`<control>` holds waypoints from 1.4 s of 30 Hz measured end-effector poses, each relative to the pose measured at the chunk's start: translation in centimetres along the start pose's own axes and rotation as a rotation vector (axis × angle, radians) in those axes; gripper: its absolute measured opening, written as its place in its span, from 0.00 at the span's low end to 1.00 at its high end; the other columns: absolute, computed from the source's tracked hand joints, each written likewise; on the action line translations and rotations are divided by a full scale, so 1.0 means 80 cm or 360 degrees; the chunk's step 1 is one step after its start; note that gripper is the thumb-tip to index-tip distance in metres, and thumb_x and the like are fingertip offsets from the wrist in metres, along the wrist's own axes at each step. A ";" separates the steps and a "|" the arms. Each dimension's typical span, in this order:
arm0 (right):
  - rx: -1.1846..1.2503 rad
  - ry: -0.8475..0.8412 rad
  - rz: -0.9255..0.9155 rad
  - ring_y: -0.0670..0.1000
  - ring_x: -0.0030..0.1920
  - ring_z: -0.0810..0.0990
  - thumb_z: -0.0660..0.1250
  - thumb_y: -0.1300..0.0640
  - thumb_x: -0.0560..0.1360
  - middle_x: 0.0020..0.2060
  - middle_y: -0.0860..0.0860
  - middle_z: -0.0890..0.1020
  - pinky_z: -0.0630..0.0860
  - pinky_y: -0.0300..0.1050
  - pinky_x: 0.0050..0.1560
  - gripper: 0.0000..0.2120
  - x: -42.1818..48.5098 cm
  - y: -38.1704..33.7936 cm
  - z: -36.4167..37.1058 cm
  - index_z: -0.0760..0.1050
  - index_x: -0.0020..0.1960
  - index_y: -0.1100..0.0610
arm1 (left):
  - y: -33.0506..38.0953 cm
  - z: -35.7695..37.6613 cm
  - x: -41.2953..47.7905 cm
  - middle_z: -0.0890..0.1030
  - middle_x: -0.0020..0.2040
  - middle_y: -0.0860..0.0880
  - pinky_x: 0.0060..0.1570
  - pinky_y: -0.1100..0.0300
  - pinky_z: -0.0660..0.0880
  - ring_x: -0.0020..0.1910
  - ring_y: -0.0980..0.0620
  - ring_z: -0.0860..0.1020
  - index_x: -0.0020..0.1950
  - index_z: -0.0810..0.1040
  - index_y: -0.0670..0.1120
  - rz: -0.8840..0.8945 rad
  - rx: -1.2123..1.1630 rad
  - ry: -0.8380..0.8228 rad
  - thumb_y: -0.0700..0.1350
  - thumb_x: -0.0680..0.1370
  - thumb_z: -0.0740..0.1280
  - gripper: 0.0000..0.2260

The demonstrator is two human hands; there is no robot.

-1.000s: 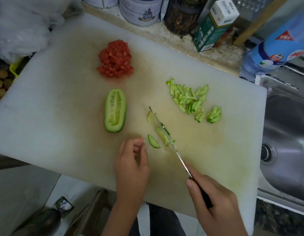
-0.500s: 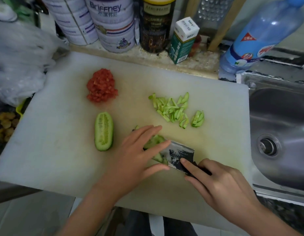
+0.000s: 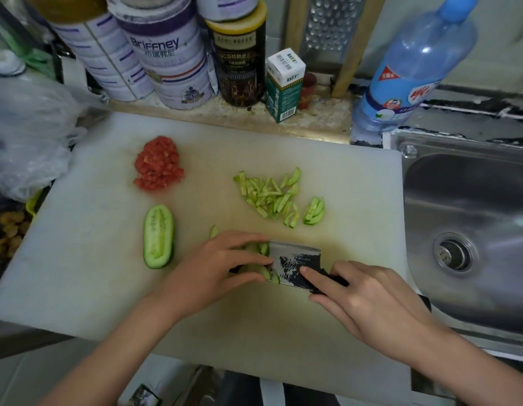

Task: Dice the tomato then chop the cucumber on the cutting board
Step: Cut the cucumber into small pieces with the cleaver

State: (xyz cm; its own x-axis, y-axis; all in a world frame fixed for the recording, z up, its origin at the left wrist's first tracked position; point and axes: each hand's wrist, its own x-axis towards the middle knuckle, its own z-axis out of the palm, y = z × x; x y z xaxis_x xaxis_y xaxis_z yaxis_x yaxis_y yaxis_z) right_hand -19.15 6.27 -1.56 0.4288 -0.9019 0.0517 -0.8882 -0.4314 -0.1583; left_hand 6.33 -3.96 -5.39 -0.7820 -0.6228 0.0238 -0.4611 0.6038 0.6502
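The right hand [image 3: 371, 303] gripped the knife [image 3: 295, 263] by its dark handle, fingers curled round it and the index finger laid along the blade, which lay nearly flat on the board [image 3: 78, 244]. The left hand [image 3: 216, 268], fingers straight and spread, pressed a few cucumber slices [image 3: 264, 249] against the blade. The cucumber half [image 3: 158, 236] lay cut side up just left of that hand, the diced tomato [image 3: 157, 164] sat in a pile beyond it, and the cut strips [image 3: 272, 196] lay heaped toward the sink [image 3: 474, 200].
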 end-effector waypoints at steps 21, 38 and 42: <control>0.0080 -0.0088 0.0292 0.52 0.25 0.75 0.55 0.42 0.76 0.31 0.48 0.75 0.69 0.44 0.21 0.22 -0.091 0.073 -0.031 0.82 0.57 0.50 | 0.004 0.075 0.004 0.82 0.56 0.45 0.47 0.54 0.79 0.52 0.45 0.80 0.53 0.84 0.42 -0.0230 0.0564 0.0499 0.50 0.79 0.62 0.15; 0.0545 0.0038 0.0532 0.49 0.23 0.72 0.59 0.41 0.73 0.30 0.46 0.74 0.71 0.41 0.23 0.21 -0.069 0.038 -0.003 0.81 0.59 0.48 | 0.019 0.074 -0.029 0.78 0.45 0.47 0.43 0.54 0.71 0.44 0.45 0.76 0.56 0.82 0.46 -0.0774 0.0769 0.0490 0.59 0.74 0.63 0.21; 0.0797 0.0079 0.0629 0.42 0.26 0.72 0.59 0.40 0.74 0.31 0.44 0.76 0.70 0.38 0.28 0.21 -0.061 0.021 0.013 0.80 0.60 0.47 | 0.027 0.080 -0.034 0.78 0.42 0.48 0.42 0.54 0.68 0.42 0.45 0.76 0.53 0.83 0.45 -0.0831 0.0776 0.0526 0.57 0.73 0.70 0.17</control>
State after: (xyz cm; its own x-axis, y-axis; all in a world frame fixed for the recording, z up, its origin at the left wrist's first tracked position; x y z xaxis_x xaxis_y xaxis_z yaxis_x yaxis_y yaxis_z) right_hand -22.59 9.99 -3.10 0.0661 -0.9960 -0.0609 -0.7879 -0.0146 -0.6157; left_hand 4.80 2.24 -8.95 -0.2834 -0.9556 0.0810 -0.9263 0.2947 0.2348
